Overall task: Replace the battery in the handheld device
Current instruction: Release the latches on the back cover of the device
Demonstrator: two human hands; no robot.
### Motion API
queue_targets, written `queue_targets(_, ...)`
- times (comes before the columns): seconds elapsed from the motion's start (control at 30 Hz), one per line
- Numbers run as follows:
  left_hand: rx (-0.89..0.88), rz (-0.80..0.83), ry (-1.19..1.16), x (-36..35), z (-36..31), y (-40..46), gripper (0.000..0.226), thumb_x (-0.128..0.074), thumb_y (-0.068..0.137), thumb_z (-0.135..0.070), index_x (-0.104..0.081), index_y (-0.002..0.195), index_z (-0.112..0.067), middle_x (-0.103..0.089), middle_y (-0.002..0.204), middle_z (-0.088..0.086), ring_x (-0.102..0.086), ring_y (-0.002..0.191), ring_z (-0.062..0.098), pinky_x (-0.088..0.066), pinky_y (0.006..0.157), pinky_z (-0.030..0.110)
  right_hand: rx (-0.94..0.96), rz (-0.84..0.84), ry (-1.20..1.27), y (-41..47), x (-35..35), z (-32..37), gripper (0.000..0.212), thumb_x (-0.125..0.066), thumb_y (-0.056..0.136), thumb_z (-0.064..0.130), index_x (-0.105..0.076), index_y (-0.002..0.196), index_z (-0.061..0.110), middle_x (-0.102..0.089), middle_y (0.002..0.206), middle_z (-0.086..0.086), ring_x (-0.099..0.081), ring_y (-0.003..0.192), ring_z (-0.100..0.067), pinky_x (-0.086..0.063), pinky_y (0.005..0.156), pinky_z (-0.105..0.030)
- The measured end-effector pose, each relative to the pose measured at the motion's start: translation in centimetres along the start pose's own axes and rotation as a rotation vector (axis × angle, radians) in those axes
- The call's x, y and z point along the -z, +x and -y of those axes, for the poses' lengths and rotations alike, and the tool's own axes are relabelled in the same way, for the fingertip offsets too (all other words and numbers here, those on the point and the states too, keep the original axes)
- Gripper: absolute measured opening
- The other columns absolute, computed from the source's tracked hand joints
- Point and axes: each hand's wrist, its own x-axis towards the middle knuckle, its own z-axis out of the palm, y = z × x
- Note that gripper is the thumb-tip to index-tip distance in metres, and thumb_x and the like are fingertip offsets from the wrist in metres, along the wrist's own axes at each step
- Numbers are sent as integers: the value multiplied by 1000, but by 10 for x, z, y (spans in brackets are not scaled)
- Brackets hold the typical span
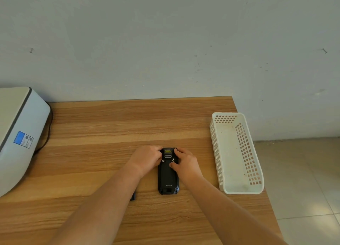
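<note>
**Both hands on the top end of the handheld device**

Nearest you, your two bare forearms reach forward over the wooden desk (92, 127). A small dark object (132, 196) peeks out from under your left forearm; too little of it shows to say what it is.

The black handheld device (168, 178) lies back-up and flat on the desk, between your arms, its lettered end toward you. Your left hand (146, 159) is curled against the device's far left edge, fingers bent and touching the housing. Your right hand (184, 162) rests on the far right edge, its fingers wrapped around the top corner and its thumb pressed on the back cover just below two small screws. Neither hand lifts the device.

To your right, an empty white perforated basket (217, 164) stands near the desk's edge. Far left, a white machine (20, 127) with a blue label sits against the wall.
</note>
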Motion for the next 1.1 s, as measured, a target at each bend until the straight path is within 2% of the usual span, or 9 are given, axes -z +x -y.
queue_targets(0.2, 34, -34, -36, 0, -5, 5, 21, -53, 96, -21, -72, 101, -12, -66, 110, 1, -62, 98, 18, -51, 85, 34, 9, 7, -4, 0, -1, 0, 60, -67, 91, 18, -43, 145, 14, -37, 151, 2, -37, 136, -13, -30, 108, -20)
queue_targets(0.3, 35, -32, -78, 1, -1, 8, 21, -55, 96, -20, -74, 99, -13, -66, 109, 0, -62, 98, 17, -51, 86, 34, 2, 0, -12, -1, -2, 0, 60, -66, 91, 18, -42, 146, 14, -36, 152, 3, -36, 137, -14, -29, 109, -21)
queue_targets(0.4, 24, -2, -113, 7, 2, 7, 21, -57, 95, -19, -74, 105, -13, -66, 120, 0, -62, 109, 18, -48, 94, 33, -3, 10, -9, 0, 0, -1, 61, -67, 91, 19, -42, 146, 16, -36, 151, 4, -36, 137, -13, -30, 108, -20)
queue_targets(0.53, -17, 57, -50, 9, 7, 6, 26, -55, 97, -21, -69, 118, -14, -50, 145, -2, -52, 127, 18, -40, 107, 34, -2, 14, -5, -1, 1, -1, 62, -68, 90, 20, -42, 146, 16, -37, 151, 4, -36, 136, -12, -29, 108, -20)
queue_targets(0.63, -9, 47, -33, 6, 3, 4, 26, -52, 98, -24, -71, 114, -13, -56, 139, -2, -58, 118, 18, -46, 99, 35, -7, 12, -5, -1, 0, 0, 62, -67, 90, 20, -42, 146, 17, -37, 151, 3, -36, 137, -13, -31, 111, -25)
queue_targets(0.73, -2, 13, -36, 2, 2, 2, 25, -53, 97, -25, -72, 109, -14, -61, 131, -1, -62, 110, 18, -51, 93, 35, -7, 12, -7, -1, 1, 0, 61, -67, 91, 20, -41, 146, 17, -37, 151, 4, -37, 136, -13, -32, 110, -23)
queue_targets(0.83, 10, -18, -36, -1, 0, 0, 25, -53, 97, -24, -73, 108, -13, -63, 127, 1, -63, 108, 19, -51, 92, 35, -3, 6, -10, -1, 0, 0, 61, -66, 91, 19, -41, 147, 17, -37, 151, 4, -38, 135, -12, -31, 106, -20)
queue_targets(1.0, 42, -50, -38, 0, -6, 3, 23, -51, 98, -23, -71, 102, -14, -66, 111, 0, -63, 98, 18, -51, 84, 32, -5, 0, -29, 1, -1, 0, 60, -66, 92, 19, -42, 146, 16, -36, 152, 4, -37, 136, -13, -30, 108, -21)
queue_targets(1.1, 68, -49, -51, 0, -8, 3, 23, -51, 98, -24, -71, 104, -15, -66, 115, 0, -63, 102, 18, -50, 87, 33, -13, -1, -13, 2, 0, -1, 60, -67, 91, 20, -43, 146, 17, -37, 151, 4, -38, 136, -13, -33, 109, -24)
